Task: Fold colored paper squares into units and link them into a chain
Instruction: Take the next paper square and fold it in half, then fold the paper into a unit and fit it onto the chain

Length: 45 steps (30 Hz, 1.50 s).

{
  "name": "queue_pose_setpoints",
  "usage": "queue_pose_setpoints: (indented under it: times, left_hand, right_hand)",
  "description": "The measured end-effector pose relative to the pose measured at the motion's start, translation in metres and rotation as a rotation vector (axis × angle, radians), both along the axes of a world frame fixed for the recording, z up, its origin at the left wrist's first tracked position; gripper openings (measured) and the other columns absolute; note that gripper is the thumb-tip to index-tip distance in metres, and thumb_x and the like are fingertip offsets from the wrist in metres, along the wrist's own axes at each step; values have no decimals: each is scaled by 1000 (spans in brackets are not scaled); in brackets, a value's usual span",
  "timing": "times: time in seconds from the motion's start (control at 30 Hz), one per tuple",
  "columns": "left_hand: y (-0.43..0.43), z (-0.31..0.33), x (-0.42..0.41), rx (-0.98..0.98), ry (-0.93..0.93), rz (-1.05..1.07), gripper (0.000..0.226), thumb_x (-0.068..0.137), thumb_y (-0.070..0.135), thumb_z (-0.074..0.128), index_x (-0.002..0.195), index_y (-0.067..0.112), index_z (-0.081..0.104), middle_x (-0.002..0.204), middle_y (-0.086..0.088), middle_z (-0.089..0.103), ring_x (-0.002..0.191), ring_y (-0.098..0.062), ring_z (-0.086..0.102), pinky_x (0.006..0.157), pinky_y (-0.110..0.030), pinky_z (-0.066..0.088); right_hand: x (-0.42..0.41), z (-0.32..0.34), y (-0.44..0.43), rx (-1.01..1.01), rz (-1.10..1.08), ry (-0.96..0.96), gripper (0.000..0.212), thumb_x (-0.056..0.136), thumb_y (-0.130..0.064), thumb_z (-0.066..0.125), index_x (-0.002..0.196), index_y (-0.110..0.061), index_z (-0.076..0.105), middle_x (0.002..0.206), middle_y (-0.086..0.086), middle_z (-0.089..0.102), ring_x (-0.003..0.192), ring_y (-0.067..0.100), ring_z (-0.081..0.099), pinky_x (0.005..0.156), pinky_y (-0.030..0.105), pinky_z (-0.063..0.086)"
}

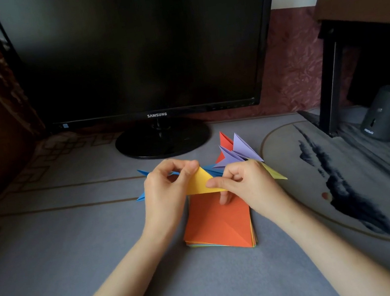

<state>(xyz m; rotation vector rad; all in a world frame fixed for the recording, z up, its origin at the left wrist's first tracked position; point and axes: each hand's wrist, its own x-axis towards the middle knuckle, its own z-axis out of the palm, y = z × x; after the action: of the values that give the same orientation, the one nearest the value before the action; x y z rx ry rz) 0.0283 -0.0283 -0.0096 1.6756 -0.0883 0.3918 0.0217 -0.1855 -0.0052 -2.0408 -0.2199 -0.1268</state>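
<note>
left hand (165, 192), right hand (244, 183) pinching yellow unit (199, 181), paper stack (218, 224) beneath (orange topmost), monitor (140, 48) behind

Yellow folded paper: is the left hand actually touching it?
Touching. The head view shows the left hand pinching the yellow folded paper at its top corner.

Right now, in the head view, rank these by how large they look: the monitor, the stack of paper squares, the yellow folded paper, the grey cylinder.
1. monitor
2. stack of paper squares
3-4. grey cylinder and yellow folded paper: similar; the paper is nearer and partly covered, so unranked.
</note>
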Motion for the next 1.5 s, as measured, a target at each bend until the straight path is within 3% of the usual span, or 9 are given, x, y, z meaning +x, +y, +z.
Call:
queue_pose_setpoints:
  times: [0.23,0.43,0.67,0.87,0.97,1.07,1.13,1.4,1.5]
  left_hand:
    - [2,-2,1,-27,-9,-8,17,85,26,69,69,22,66,76,3,68,71,-11,59,71,-45,53]
    - [22,-1,18,56,18,73,19,88,21,66,69,22,63,70,3,61,60,-3,55,47,-23,52]
    - [41,-22,31,315,122,160,13,84,37,67,77,26,69,77,4,64,72,-21,63,66,-47,56]
    - [52,-23,38,378,144,269,13,87,36,64,80,26,68,83,3,63,83,-22,60,69,-33,46]
    - [55,-23,39,403,151,358,16,88,36,63,88,21,69,88,1,62,85,-23,57,69,-29,38]
    - [56,-23,40,419,149,405,19,89,37,61,90,21,69,92,-2,65,89,-27,59,69,-30,38]
    - [56,-24,42,428,149,422,21,89,37,60,93,19,70,95,-4,66,91,-28,59,69,-30,38]
    - [59,-25,46,400,131,402,30,91,41,58,101,15,71,98,-7,67,98,-27,59,72,-29,36]
    - [61,-27,50,432,60,429,35,91,43,56,100,12,71,96,-10,66,99,-30,54,76,-33,38]
  right_hand:
    - [2,-2,-2,-74,-41,-73,46,73,-44,74,53,-8,52,47,1,59,42,12,43,54,31,42]
    - [1,-1,-9,-118,-92,-192,62,79,-57,63,48,-5,49,43,4,50,44,17,42,58,34,43]
    - [2,-2,-9,-132,-117,-190,53,89,-48,55,47,-15,47,43,-4,50,43,4,46,58,22,38]
    - [6,-8,-11,-326,-102,-94,40,77,-58,63,63,-21,62,54,-11,53,51,5,42,56,28,34]
    - [6,-9,-12,-385,-24,-97,33,65,-60,73,81,-32,66,80,-19,57,75,-6,47,67,16,32]
    - [4,-8,-12,-516,54,-47,52,60,-59,77,104,-34,64,101,-19,51,102,0,38,90,19,31]
    - [2,-7,-10,-571,81,-27,56,62,-58,77,111,-35,62,107,-18,49,109,3,33,92,20,27]
    - [1,-7,-6,-501,74,-63,53,64,-46,81,112,-32,65,111,-19,55,113,1,35,93,16,26]
    - [1,-4,-4,-466,47,-122,42,67,-35,82,106,-29,69,94,-27,52,105,-2,39,93,14,28]
